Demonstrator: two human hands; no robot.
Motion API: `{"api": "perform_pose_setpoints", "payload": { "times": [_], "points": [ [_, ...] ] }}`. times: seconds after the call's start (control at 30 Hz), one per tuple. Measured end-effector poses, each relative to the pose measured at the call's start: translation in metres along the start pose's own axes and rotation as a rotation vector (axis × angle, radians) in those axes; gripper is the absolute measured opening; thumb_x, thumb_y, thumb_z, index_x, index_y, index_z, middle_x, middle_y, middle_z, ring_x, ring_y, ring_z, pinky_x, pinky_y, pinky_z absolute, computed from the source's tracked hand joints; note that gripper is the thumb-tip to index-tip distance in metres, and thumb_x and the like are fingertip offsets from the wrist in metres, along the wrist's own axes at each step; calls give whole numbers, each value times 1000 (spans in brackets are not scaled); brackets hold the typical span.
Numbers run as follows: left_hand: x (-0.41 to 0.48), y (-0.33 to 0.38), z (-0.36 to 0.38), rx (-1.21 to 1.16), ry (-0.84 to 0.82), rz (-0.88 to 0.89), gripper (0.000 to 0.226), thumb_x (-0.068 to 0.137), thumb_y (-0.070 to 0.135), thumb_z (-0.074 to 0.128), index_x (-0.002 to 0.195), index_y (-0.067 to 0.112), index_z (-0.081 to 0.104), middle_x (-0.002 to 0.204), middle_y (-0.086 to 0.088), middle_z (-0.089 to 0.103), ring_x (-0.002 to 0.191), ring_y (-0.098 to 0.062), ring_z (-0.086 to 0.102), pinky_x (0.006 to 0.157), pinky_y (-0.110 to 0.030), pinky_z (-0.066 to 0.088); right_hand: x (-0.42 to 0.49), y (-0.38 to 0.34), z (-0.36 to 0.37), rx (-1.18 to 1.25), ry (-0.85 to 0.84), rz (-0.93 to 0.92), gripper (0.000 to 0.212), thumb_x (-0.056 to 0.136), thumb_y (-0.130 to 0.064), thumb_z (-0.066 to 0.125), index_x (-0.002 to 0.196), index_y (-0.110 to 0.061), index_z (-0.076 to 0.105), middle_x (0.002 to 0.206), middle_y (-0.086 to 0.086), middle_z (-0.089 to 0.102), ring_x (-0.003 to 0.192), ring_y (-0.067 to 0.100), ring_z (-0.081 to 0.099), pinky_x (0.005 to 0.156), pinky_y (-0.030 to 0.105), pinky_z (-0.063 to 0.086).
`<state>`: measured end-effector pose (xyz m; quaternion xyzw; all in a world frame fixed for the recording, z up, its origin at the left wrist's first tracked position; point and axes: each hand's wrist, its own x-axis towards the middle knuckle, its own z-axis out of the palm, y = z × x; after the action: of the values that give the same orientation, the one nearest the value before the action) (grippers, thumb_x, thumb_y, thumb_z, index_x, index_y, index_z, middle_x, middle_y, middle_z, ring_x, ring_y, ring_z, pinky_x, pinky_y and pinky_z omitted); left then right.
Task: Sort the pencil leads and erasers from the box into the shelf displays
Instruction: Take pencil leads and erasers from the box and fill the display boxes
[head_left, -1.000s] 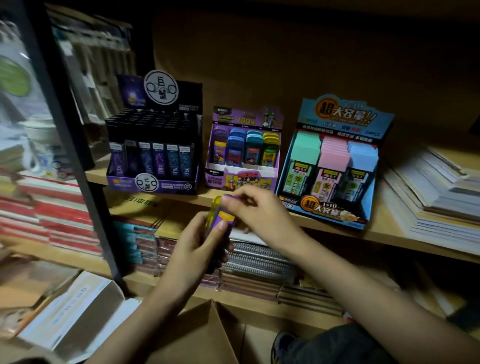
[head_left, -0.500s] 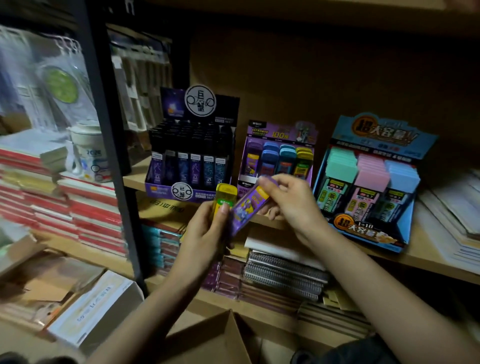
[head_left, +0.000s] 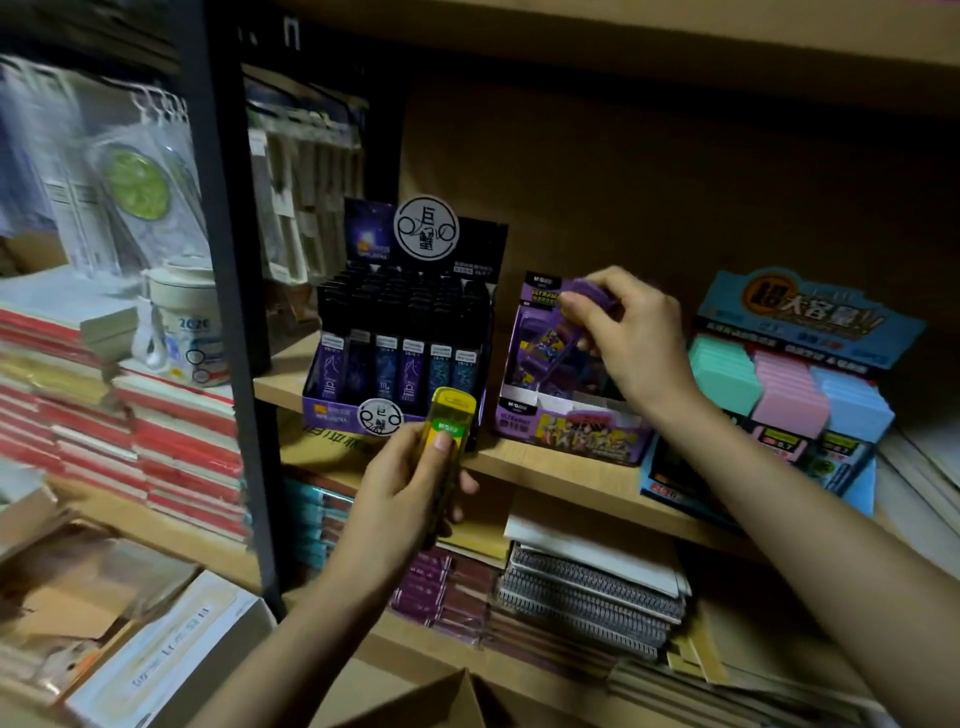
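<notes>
While my right hand (head_left: 631, 338) is pinching a purple lead case (head_left: 592, 293) by its top end between thumb and fingertips, the case is hanging tilted over the left side of the purple display box (head_left: 566, 431), mid shelf (head_left: 561, 475). Whether its lower end is touching the box, I cannot tell: blurred. My left hand (head_left: 405, 499) is gripping a yellow lead case (head_left: 451, 421) upright, fingers curled round it and thumb pressing its front, near me at the shelf edge, in front of the black display box (head_left: 400, 332). A blue eraser display (head_left: 779, 395) is sitting right of the purple box with mint, pink and blue erasers. A cardboard box (head_left: 431, 701) flap is showing at the near edge. Spiral notebooks (head_left: 587, 587) are lying on the lower shelf.
</notes>
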<state>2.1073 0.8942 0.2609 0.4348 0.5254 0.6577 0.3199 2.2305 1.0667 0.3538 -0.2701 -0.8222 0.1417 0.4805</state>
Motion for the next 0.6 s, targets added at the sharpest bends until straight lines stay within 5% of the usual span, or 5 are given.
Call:
{"api": "perform_pose_setpoints", "payload": {
  "times": [0.2,0.6],
  "points": [
    [-1,-4,-8,27,12,15,30,82,42,40,99,22,53,75,4,69,53,-8,58,45,-16,43,22,11,13,-148,-84,-117,21,86,-26,66,92,-6,66,86,6,65,80,18,59,71,30,45],
    [-3,-11,-17,-8,42,34,29,82,40,43,97,19,55,75,-7,68,53,-13,58,45,-17,44,15,31,43,-667,-126,-198,46,77,-47,68,107,-15,55,115,7,46,109,25,40,88,38,39]
  ]
}}
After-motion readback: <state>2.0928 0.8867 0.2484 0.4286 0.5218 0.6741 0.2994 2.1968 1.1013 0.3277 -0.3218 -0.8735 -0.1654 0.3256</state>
